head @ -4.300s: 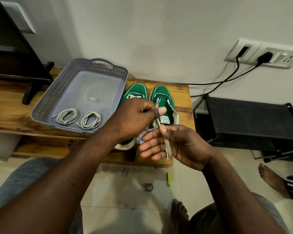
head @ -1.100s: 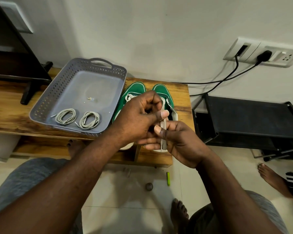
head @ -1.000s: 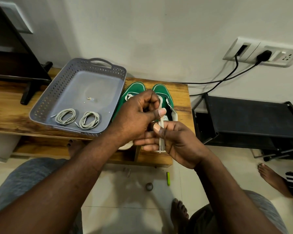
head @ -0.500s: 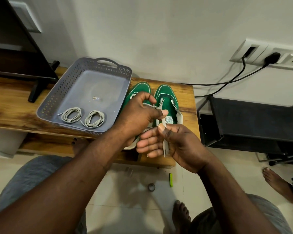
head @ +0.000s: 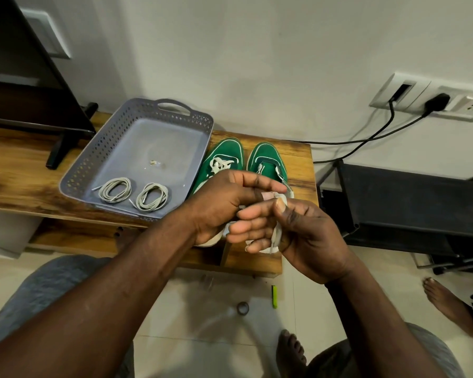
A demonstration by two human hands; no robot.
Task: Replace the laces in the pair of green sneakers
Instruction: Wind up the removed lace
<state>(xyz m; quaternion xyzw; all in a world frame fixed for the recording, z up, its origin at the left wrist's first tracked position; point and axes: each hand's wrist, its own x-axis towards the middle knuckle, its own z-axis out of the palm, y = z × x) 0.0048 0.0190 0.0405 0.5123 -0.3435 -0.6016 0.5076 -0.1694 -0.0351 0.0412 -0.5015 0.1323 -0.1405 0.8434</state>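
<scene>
**Old lace being gathered off the right-hand sneaker; new laces untouched**

While both hands work together at centre frame, they cover the heel ends of the two green sneakers [head: 225, 156], which stand side by side, toes toward the wall, on the wooden bench [head: 19, 170] just right of the grey basket [head: 137, 113].

Left hand [head: 221, 205]: fingers curled inward, forefinger extended to the right. It appears to pinch the old lace [head: 275, 236], but the contact point is hidden behind the fingers.

Right hand [head: 301, 236]: thumb pressed against the forefinger at the top, with the pale flat lace running down across the palm and its end showing below the fingers. Grasp judged closed on the lace.

Sneaker in the centre of the frame: pale lacing is visible over the tongue. Sneaker to its right: eyelets look mostly bare, with a loose strand at its side.

Two coiled laces [head: 115, 189] lie in the near part of the basket, apart from each other, neither touched.

Judgement: the step in hand is removal and gathering of an old lace; the task is at an early stage.

Next move calls for setting the gathered lace aside, clear of the new coils, then stripping the second sneaker or taking up one coil and finding its tip for the lowest eyelets.
</scene>
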